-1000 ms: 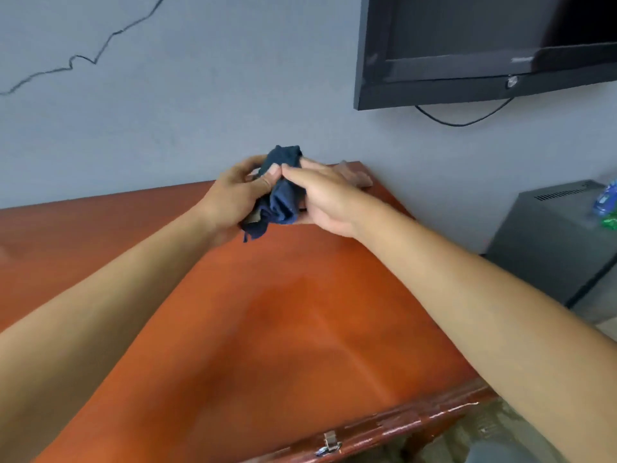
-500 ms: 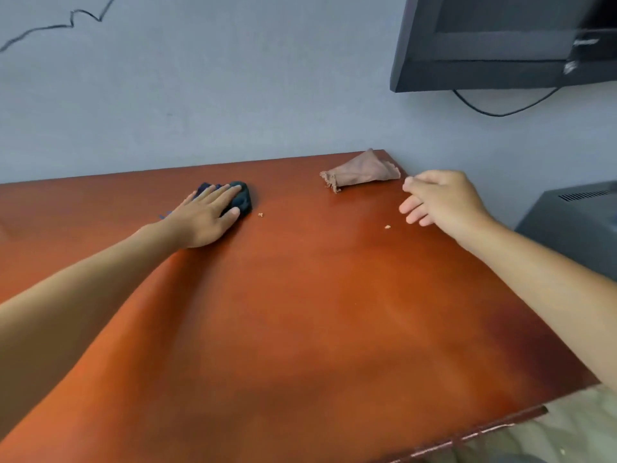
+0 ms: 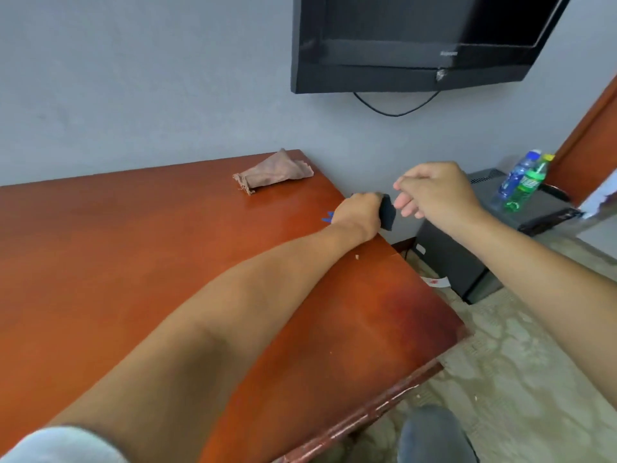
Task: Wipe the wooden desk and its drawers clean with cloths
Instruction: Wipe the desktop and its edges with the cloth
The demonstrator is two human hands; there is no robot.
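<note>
The wooden desk (image 3: 140, 255) has a glossy orange-brown top that fills the left and middle. My left hand (image 3: 357, 212) grips a dark blue cloth (image 3: 387, 213) at the desk's right edge, and part of the cloth hangs over that edge. My right hand (image 3: 434, 192) hovers just right of the cloth, off the desk, with loosely curled fingers and nothing in it. A crumpled tan cloth (image 3: 273, 173) lies at the desk's far right corner, near the wall. A small crumb (image 3: 357, 257) lies on the top near my left wrist.
A black TV (image 3: 417, 41) hangs on the grey wall above the desk's corner, with a cable looping below it. Right of the desk stands a dark grey box (image 3: 467, 259) carrying a blue bottle (image 3: 516, 177) and a green bottle (image 3: 527, 185). Below lies patterned floor.
My left hand has swept the blue cloth from the desk's back middle to its right edge. My right hand has moved off the desk to hover beside it. The view has turned right.
</note>
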